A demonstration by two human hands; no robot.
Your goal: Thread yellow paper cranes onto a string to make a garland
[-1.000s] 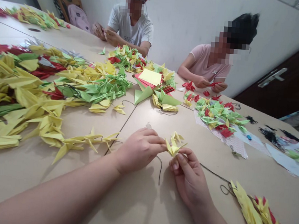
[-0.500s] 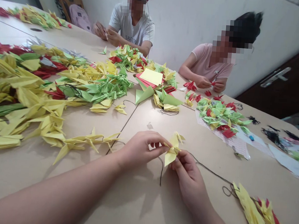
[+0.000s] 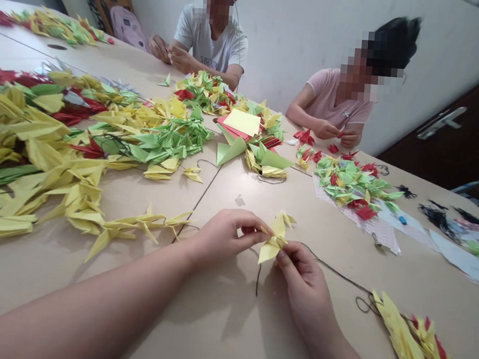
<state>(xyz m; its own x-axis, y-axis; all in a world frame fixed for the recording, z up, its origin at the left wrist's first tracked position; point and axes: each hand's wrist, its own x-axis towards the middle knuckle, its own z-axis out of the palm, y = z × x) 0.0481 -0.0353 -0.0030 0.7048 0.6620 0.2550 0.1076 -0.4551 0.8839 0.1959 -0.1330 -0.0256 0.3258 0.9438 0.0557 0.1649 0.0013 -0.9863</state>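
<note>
A yellow folded paper crane (image 3: 275,239) is held a little above the table, its wings spread. My left hand (image 3: 229,234) is closed, thumb and index finger pinching the crane's left side. My right hand (image 3: 301,281) is closed too, pinching its right side at the body. A dark cord (image 3: 335,271) runs from beside my right hand to a strung bundle of yellow and red cranes (image 3: 421,348) at the lower right. Below the crane a loose cord end (image 3: 258,280) hangs. Whether a needle is in my fingers I cannot tell.
A large heap of yellow, green and red cranes (image 3: 59,149) covers the left, a yellow strand (image 3: 136,228) trailing near my left arm. Paper squares (image 3: 242,122) lie at centre. Two people (image 3: 211,44) sit across, folding paper. Another pile (image 3: 347,179) and black cords (image 3: 437,220) lie right.
The crane has tilted slightly, its lower wing swinging a little to the left. Both hands keep their pinch on it and have barely moved.
</note>
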